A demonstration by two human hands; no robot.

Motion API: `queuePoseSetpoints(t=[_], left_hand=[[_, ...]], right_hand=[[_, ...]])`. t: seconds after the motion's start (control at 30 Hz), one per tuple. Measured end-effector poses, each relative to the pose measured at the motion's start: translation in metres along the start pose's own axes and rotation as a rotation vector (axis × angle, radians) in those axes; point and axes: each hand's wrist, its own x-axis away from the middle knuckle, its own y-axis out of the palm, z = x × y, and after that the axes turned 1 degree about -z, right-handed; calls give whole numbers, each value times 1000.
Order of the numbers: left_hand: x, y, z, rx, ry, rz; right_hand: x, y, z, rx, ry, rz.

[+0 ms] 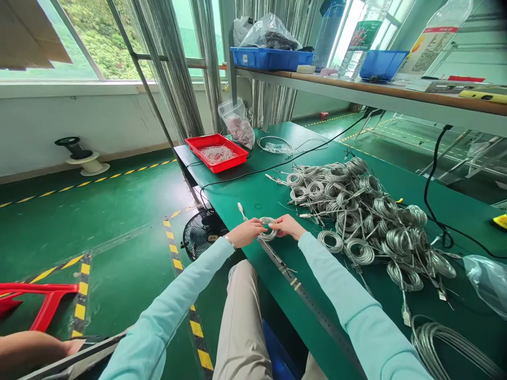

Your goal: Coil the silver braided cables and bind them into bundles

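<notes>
Both my hands grip one small coil of silver cable (268, 228) near the front edge of the green table (253, 198). My left hand (246, 232) pinches the coil's left side with closed fingers. My right hand (288, 226) holds its right side, fingers curled round it. A loose cable end with a plug (240, 209) sticks out to the upper left. To the right lies a big heap of wound silver cable coils (366, 219).
A red tray (217, 152) of thin wires and a plastic bag (237, 124) stand at the table's far end. Black cords (431, 179) cross the table. A fan (203, 232) sits on the floor. Another person's arm (31, 351) shows at bottom left. Unwound cable (447, 343) lies at bottom right.
</notes>
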Motion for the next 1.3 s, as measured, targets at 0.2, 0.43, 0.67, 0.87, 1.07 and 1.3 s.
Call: queuePoseSetpoints(t=[0.2, 0.43, 0.67, 0.87, 1.07, 1.3], left_hand=[[-12, -4, -10, -86, 119, -131], [-10, -4, 0, -152, 102, -116], [-7, -40, 59, -72, 145, 57], [12, -68, 133, 257, 74, 79], [21, -74, 173, 250, 4, 34], [22, -72, 203, 296, -43, 25]], right_hand=[[2, 1, 2, -29, 16, 31], [11, 2, -3, -184, 105, 1], [71, -10, -23, -423, 141, -252], [141, 2, -30, -490, 84, -385], [199, -29, -38, -295, -300, -390], [258, -2, -42, 717, -655, 77]])
